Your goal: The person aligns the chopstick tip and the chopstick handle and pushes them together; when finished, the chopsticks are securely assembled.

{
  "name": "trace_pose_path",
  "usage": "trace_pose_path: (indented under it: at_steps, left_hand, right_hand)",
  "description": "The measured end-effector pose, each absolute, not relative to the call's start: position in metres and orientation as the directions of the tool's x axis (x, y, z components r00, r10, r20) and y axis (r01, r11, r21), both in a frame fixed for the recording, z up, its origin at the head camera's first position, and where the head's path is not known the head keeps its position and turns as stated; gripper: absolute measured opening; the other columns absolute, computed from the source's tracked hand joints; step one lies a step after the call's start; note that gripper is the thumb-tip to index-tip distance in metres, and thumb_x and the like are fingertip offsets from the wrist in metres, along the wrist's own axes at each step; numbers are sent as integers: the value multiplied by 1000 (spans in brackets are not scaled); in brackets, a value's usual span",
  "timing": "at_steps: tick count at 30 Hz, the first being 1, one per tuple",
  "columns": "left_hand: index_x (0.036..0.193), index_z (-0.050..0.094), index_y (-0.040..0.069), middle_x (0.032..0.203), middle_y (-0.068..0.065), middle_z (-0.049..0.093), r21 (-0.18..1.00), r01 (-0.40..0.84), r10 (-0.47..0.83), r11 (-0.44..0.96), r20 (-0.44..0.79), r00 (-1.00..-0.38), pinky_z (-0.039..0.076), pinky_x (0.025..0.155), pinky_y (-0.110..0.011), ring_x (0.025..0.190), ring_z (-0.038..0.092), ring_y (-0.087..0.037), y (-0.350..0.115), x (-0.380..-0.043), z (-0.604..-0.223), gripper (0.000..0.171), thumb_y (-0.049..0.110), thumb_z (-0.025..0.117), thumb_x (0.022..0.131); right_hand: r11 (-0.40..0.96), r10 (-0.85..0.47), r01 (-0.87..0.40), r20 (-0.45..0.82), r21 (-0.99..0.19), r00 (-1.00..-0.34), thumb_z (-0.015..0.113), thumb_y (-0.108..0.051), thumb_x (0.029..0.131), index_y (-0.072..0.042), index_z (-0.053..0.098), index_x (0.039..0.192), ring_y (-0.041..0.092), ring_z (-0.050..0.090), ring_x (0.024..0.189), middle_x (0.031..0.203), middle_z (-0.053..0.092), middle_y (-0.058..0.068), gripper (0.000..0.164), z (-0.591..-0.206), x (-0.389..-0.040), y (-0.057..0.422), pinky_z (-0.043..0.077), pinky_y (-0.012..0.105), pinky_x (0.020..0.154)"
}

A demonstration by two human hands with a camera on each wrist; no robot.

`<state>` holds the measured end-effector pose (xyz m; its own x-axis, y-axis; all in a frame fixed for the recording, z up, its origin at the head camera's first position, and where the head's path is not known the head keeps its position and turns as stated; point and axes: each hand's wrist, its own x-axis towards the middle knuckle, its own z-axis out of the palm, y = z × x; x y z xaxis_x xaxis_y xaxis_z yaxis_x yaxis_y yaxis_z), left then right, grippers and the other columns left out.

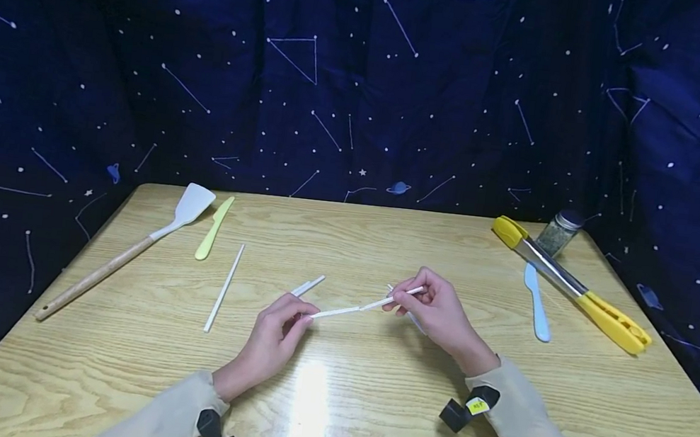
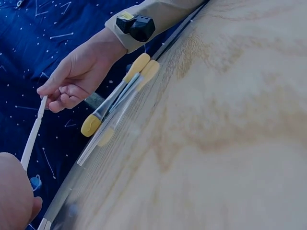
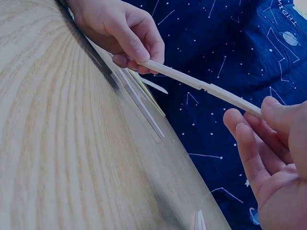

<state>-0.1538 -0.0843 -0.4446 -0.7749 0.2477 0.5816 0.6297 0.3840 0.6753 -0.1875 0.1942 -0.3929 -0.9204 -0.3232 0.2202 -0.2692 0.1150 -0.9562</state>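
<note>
Between the two hands, above the table, stretches a thin white stick (image 1: 336, 312) with a notched joint near its middle, where it bends slightly in the head view. My left hand (image 1: 274, 331) pinches one end between thumb and fingers. The other end is pinched by my right hand (image 1: 433, 309), with a short length poking out past the fingers. In the right wrist view the joint of the stick (image 3: 204, 87) shows plainly. Another pale stick (image 1: 316, 283) lies partly hidden behind the left hand, and one more (image 1: 416, 323) behind the right hand.
Left on the table lie a loose white stick (image 1: 224, 289), a yellow-green knife (image 1: 214, 229) and a white spatula (image 1: 194, 202) with a wooden handle. To the right are a blue knife (image 1: 536, 306), yellow-ended tongs (image 1: 553, 266) and a glass jar (image 1: 554, 238). A starry curtain (image 1: 364, 85) hangs behind.
</note>
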Motion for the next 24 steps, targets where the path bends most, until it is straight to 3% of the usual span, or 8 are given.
trace_pose_path:
  at_steps: [9,20,24]
  left_hand:
    - [98,69,6,86,-1,59,699,612,300,370,534,-791,44,58,-18,69,46,-2,-85,-152,-442,12,0,63,90]
    - [98,69,6,82,-2,60,748,591,295,302,516,-804,47,60,-19,70,52,-8,-83,-152,-443,14,-2,65,88]
    - [97,70,5,80,-4,60,758,582,290,294,510,-810,47,59,-20,68,54,-13,-83,-151,-445,14,-4,66,86]
  right_hand:
    - [107,-373,-303,245,-947,-895,60,3,92,8,48,89,11,71,78,97,64,31,13,-390,-187,198,57,32,66]
    - [106,-367,-324,266,-940,-892,61,3,91,9,47,86,11,71,79,97,64,33,16,-390,-187,198,58,32,66]
    - [117,-365,-313,252,-943,-896,62,2,91,9,49,86,12,71,79,94,68,25,16,-391,-187,197,58,32,66]
